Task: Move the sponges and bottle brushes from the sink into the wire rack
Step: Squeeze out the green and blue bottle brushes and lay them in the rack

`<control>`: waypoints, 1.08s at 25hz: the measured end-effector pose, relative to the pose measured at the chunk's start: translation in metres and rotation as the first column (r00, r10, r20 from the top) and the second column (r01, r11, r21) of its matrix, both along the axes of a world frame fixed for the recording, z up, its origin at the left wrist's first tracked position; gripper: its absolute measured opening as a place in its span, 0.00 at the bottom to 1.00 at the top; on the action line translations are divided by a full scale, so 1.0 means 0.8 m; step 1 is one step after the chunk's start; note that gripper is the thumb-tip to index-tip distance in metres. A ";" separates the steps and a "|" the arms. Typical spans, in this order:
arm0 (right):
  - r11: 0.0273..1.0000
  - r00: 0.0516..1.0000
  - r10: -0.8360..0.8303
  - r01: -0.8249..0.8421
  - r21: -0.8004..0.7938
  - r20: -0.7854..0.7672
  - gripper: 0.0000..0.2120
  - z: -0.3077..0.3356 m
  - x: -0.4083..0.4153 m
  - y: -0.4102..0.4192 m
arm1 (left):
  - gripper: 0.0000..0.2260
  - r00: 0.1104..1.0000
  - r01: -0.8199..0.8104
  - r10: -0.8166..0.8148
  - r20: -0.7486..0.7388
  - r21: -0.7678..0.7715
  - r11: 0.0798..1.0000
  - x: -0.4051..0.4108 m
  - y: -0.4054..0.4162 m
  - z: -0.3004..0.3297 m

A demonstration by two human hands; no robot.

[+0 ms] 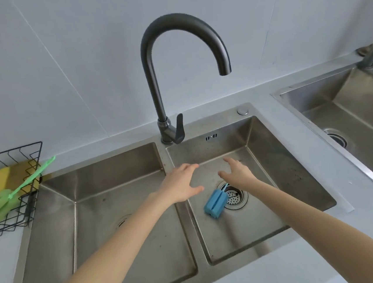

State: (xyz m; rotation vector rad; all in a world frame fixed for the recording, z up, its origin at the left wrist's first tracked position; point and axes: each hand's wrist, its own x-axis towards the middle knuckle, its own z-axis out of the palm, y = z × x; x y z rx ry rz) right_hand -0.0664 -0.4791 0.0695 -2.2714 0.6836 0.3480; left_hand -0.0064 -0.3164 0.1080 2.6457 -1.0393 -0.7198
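Observation:
A blue bottle brush [216, 203] lies on the floor of the right basin of the double sink [175, 174], its sponge head beside the drain and its thin handle running under my right arm. My left hand [181, 184] hovers open over the divider, just left of and above the brush. My right hand [237, 171] is open too, spread above the drain. At the far left stands the black wire rack [30, 202], holding a yellow sponge [4, 179] and a green bottle brush [15, 194] whose handle sticks out over the rim.
A dark gooseneck faucet [166, 111] rises behind the divider, its spout over the right basin. The left basin holds nothing I can see. A second steel sink [349, 112] sits at the right, across a strip of grey counter. White wall behind.

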 end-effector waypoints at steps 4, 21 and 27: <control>0.997 0.998 -0.038 0.041 0.059 -0.050 0.27 -0.032 0.004 -0.023 | 0.32 0.999 -0.001 0.002 -0.051 0.024 1.000 0.000 -0.033 -0.029; 0.832 0.849 -0.343 0.473 0.289 -0.402 0.09 -0.163 0.046 -0.047 | 0.27 0.930 -0.057 0.136 -0.341 0.231 0.971 0.008 -0.081 -0.182; 0.628 0.753 -0.475 0.652 0.424 -0.456 0.06 -0.185 0.053 -0.046 | 0.28 0.919 -0.057 0.152 -0.363 0.258 0.964 -0.001 -0.089 -0.200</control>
